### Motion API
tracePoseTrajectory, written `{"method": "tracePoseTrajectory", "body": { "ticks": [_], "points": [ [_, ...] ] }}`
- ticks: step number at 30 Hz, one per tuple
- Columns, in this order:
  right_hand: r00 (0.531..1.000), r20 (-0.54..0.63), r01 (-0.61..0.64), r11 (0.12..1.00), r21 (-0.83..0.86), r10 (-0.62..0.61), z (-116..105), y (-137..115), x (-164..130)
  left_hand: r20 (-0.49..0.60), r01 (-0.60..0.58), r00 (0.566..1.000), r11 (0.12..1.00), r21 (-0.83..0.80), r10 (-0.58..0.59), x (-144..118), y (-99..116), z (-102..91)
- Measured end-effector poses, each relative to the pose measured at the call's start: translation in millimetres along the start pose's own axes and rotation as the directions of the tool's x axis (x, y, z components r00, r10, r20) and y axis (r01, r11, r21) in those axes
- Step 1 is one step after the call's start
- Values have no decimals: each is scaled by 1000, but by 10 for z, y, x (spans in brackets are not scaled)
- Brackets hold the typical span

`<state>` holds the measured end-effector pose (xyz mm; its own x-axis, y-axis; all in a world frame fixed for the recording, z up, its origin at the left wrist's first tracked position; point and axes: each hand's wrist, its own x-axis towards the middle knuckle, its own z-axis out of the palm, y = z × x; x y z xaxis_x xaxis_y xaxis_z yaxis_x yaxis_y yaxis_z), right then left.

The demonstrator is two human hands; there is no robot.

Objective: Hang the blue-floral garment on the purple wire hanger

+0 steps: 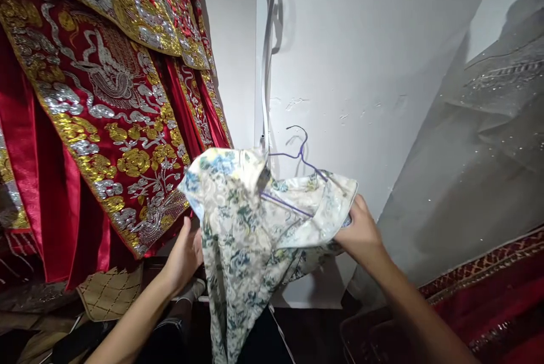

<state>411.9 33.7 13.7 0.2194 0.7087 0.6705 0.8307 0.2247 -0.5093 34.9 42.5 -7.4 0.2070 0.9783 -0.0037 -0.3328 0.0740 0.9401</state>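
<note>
Gripping the pale floral garment from both sides, the person holds it up in front of a white wall. The right hand is closed on the bunched fabric at the garment's right shoulder, thumb on top and fingers tucked under the cloth. The left hand sits against the garment's left edge with its fingers curled behind the fabric, so how firm that hold is cannot be told. A thin purple wire hanger lies partly inside the neck opening: its hook sticks up free above the collar, one arm runs under the right shoulder, and the left shoulder looks bunched and folded over rather than seated, so by the look of it the dress is only half settled on the hanger and is not hung on any rail. The lower part of the garment droops straight down between the forearms. Room is tight on the left, where red robes with gold and silver embroidery hang just beside the left hand. To the right, a grey sheer cloth with sparkles slopes down near the right forearm. The clearest open space is straight ahead and upward, along the bare wall and its white cable.
</note>
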Motion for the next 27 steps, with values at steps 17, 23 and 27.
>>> {"method": "tracePoseTrajectory", "body": {
  "ticks": [17,23,27],
  "points": [
    [917,45,387,909,153,-397,-219,-517,-364,-242,268,932,962,-46,-271,-536,-1234,241],
    [956,87,-281,785,552,281,198,-664,-1247,-295,290,912,957,-28,-285,-852,-1240,212],
    [810,511,-570,594,568,289,681,-857,-1712,-328,277,917,953,120,-226,-1030,-1179,254]
  ]
}}
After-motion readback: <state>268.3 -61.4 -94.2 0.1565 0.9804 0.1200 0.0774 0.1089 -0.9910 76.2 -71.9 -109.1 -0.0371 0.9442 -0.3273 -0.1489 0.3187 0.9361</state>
